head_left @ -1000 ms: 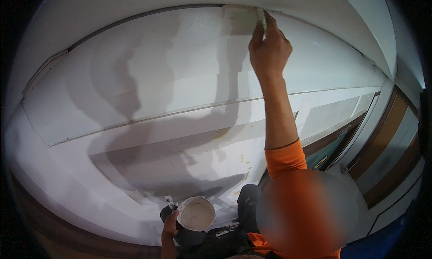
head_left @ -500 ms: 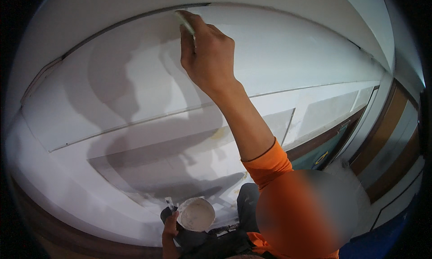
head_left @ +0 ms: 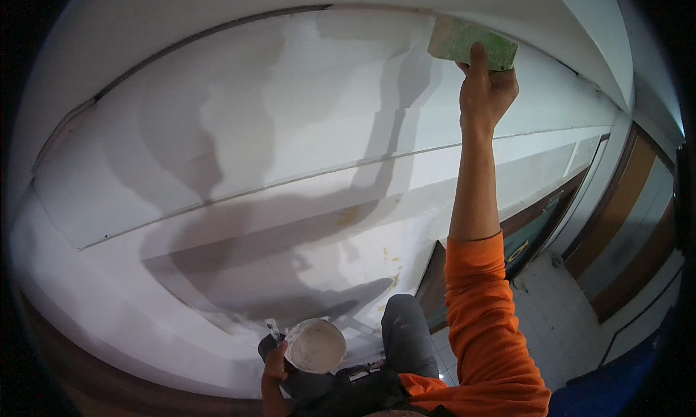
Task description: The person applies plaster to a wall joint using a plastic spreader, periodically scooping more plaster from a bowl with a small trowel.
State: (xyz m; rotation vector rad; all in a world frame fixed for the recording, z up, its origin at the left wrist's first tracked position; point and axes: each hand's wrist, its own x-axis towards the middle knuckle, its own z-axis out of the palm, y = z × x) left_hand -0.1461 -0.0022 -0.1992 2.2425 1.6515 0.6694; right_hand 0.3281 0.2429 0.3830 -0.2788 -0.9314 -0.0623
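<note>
One green scraper (head_left: 458, 41) is clamped thumb-to-fingers in the right hand (head_left: 487, 96), long axis along upper seam (head_left: 275, 14); tub (head_left: 292, 340) is gripped by left hand (head_left: 275, 364), well below.

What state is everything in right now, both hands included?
Left hand: closed at the tub's side.
Tub: uncovered, holding pale paste.
Right hand: raised, grip closed on the scraper.
Green scraper: smeared pale, up by the wall's top edge; contact unclear.
White wall: shadowed in places.
Orange sleeve: ends mid-forearm, wrist bare.
</note>
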